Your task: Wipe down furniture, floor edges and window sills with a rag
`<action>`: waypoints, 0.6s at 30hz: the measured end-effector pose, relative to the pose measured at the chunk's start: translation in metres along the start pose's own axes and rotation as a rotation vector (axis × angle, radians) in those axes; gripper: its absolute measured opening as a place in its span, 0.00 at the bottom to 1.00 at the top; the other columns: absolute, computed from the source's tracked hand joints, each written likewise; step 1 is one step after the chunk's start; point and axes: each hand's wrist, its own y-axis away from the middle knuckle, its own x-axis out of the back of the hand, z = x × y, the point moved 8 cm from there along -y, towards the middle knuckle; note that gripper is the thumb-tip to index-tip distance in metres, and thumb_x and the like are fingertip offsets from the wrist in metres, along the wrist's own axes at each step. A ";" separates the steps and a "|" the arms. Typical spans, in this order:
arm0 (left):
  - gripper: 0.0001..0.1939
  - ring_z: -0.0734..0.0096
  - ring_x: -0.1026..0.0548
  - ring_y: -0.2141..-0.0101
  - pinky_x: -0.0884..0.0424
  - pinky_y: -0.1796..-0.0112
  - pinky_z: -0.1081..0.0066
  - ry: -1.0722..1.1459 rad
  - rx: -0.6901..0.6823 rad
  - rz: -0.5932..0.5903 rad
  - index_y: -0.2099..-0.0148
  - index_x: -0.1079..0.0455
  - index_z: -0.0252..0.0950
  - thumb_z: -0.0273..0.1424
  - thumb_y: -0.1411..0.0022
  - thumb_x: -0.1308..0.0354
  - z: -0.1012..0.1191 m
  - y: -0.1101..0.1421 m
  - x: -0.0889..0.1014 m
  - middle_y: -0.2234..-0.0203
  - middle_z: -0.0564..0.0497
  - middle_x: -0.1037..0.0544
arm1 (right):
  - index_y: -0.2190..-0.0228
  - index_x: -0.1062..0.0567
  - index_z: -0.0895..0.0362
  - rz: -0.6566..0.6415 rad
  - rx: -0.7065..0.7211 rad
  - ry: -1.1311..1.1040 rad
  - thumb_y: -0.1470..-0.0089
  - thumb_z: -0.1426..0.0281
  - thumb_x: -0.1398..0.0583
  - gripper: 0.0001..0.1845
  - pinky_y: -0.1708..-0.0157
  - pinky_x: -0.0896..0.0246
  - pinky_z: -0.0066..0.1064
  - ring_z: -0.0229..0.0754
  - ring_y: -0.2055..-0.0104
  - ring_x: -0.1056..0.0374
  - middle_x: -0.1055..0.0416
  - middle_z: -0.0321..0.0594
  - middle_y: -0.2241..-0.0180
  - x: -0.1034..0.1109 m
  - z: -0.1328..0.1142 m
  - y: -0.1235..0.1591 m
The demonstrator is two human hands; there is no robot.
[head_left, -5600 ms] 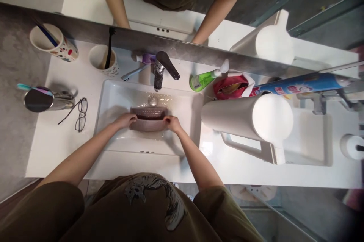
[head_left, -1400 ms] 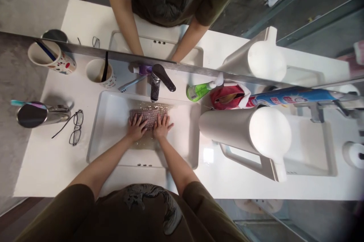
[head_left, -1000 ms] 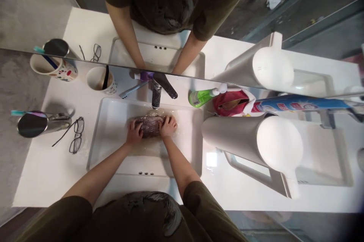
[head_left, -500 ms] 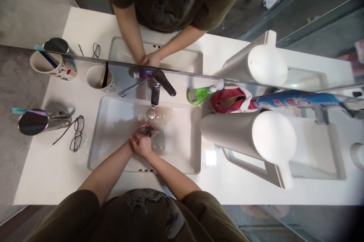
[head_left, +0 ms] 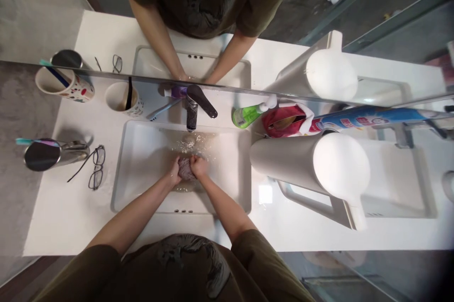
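Note:
A small bunched mauve-grey cloth (head_left: 186, 168) with wet-looking folds is held between my hands, low over the white sink (head_left: 142, 160). My left hand (head_left: 175, 172) grips its left side, with the fingers partly hidden behind the folds. On the other side my right hand (head_left: 198, 166) is closed on the cloth's upper right edge. Just beyond the hands, the dark tap (head_left: 192, 115) reaches over the basin. Cloudy water with bubbles lies around the drain plug (head_left: 189, 141) beneath it.
Left of the sink lie glasses (head_left: 97, 167) and a metal mug (head_left: 44, 154) with a toothbrush across it. Two patterned cups (head_left: 118, 98) stand behind. On the right are a green bottle (head_left: 244, 116), a red pouch (head_left: 283, 120) and a large white jug (head_left: 291, 160). A mirror runs along the back.
My hands, pressed together before, have moved apart, the right one shifting right. The cloth now shows opened out between them, and the water splashes more widely near the drain.

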 end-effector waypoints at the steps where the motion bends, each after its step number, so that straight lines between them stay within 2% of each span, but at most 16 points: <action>1: 0.22 0.51 0.28 0.46 0.28 0.51 0.53 -0.068 -0.039 0.029 0.47 0.29 0.32 0.42 0.31 0.53 0.006 0.003 0.006 0.49 0.38 0.26 | 0.60 0.20 0.57 0.042 -0.036 0.016 0.34 0.60 0.52 0.24 0.58 0.37 0.34 0.48 0.56 0.26 0.21 0.50 0.59 0.006 0.013 -0.006; 2: 0.21 0.49 0.35 0.40 0.33 0.46 0.52 -0.157 -0.105 0.053 0.44 0.30 0.34 0.40 0.32 0.49 0.014 0.006 0.011 0.43 0.38 0.29 | 0.54 0.21 0.57 0.098 -0.071 0.038 0.34 0.59 0.53 0.25 0.52 0.38 0.39 0.51 0.50 0.29 0.24 0.53 0.52 0.012 0.023 -0.010; 4: 0.25 0.49 0.52 0.32 0.47 0.37 0.49 -0.462 -0.314 0.081 0.38 0.32 0.39 0.33 0.38 0.43 0.031 0.013 0.015 0.33 0.43 0.41 | 0.44 0.29 0.56 0.182 -0.109 0.096 0.33 0.57 0.54 0.27 0.43 0.46 0.52 0.58 0.37 0.42 0.39 0.58 0.37 0.013 0.035 -0.013; 6: 0.30 0.47 0.63 0.30 0.59 0.35 0.46 -0.922 -0.546 0.097 0.36 0.33 0.40 0.28 0.41 0.42 0.041 0.021 0.008 0.30 0.46 0.48 | 0.38 0.36 0.55 0.133 -0.019 0.158 0.33 0.59 0.55 0.28 0.38 0.59 0.60 0.59 0.30 0.56 0.54 0.55 0.30 -0.004 0.029 -0.013; 8: 0.30 0.43 0.63 0.30 0.64 0.36 0.41 -1.380 -0.694 0.106 0.36 0.34 0.39 0.27 0.42 0.44 0.038 0.024 -0.002 0.30 0.45 0.48 | 0.35 0.40 0.53 -0.014 0.213 0.209 0.33 0.62 0.55 0.28 0.35 0.70 0.60 0.54 0.27 0.65 0.59 0.49 0.29 -0.029 0.011 -0.012; 9: 0.31 0.42 0.61 0.31 0.65 0.36 0.39 -1.517 -0.715 0.107 0.36 0.34 0.38 0.27 0.42 0.44 0.034 0.023 -0.003 0.30 0.44 0.47 | 0.35 0.40 0.52 -0.057 0.304 0.228 0.33 0.62 0.54 0.28 0.34 0.74 0.59 0.52 0.27 0.65 0.58 0.46 0.29 -0.036 0.005 -0.012; 10: 0.31 0.42 0.58 0.31 0.65 0.36 0.39 -1.597 -0.727 0.104 0.36 0.34 0.38 0.27 0.42 0.45 0.032 0.021 -0.004 0.31 0.43 0.46 | 0.35 0.41 0.50 -0.051 0.333 0.241 0.33 0.62 0.54 0.28 0.33 0.76 0.59 0.51 0.27 0.65 0.56 0.44 0.29 -0.038 0.004 -0.015; 11: 0.30 0.42 0.56 0.31 0.64 0.36 0.39 -1.625 -0.735 0.102 0.36 0.34 0.37 0.27 0.42 0.45 0.031 0.020 -0.003 0.31 0.42 0.45 | 0.35 0.42 0.51 -0.008 0.300 0.247 0.33 0.61 0.54 0.28 0.33 0.77 0.59 0.52 0.27 0.64 0.54 0.45 0.29 -0.033 0.008 -0.020; 13: 0.29 0.43 0.51 0.32 0.61 0.36 0.41 -1.518 -0.729 0.125 0.38 0.31 0.36 0.28 0.43 0.45 0.034 0.019 0.003 0.33 0.40 0.42 | 0.35 0.41 0.57 0.080 0.199 0.242 0.34 0.61 0.53 0.29 0.33 0.75 0.60 0.56 0.28 0.61 0.51 0.51 0.31 -0.020 0.020 -0.031; 14: 0.28 0.43 0.49 0.33 0.58 0.35 0.43 -1.437 -0.718 0.147 0.39 0.30 0.35 0.28 0.43 0.44 0.036 0.018 0.006 0.33 0.39 0.40 | 0.36 0.40 0.59 0.087 0.221 0.231 0.34 0.62 0.52 0.29 0.33 0.73 0.59 0.57 0.29 0.59 0.50 0.53 0.31 -0.016 0.021 -0.034; 16: 0.26 0.45 0.47 0.33 0.54 0.35 0.46 -1.212 -0.658 0.210 0.42 0.29 0.33 0.28 0.44 0.43 0.040 0.014 0.015 0.35 0.38 0.39 | 0.37 0.36 0.59 0.038 0.371 0.193 0.36 0.62 0.49 0.28 0.33 0.66 0.54 0.56 0.30 0.55 0.47 0.52 0.32 -0.014 0.013 -0.037; 17: 0.25 0.45 0.46 0.34 0.51 0.35 0.47 -1.099 -0.618 0.238 0.43 0.29 0.33 0.28 0.44 0.43 0.041 0.010 0.019 0.35 0.37 0.38 | 0.38 0.35 0.58 0.029 0.399 0.157 0.36 0.63 0.49 0.27 0.34 0.61 0.51 0.54 0.32 0.51 0.45 0.52 0.33 -0.011 0.010 -0.038; 18: 0.24 0.46 0.44 0.35 0.49 0.36 0.48 -1.001 -0.579 0.258 0.44 0.29 0.32 0.29 0.43 0.44 0.041 0.006 0.021 0.36 0.36 0.37 | 0.39 0.35 0.59 0.042 0.364 0.115 0.35 0.64 0.50 0.27 0.36 0.55 0.50 0.54 0.34 0.46 0.42 0.54 0.35 -0.007 0.010 -0.038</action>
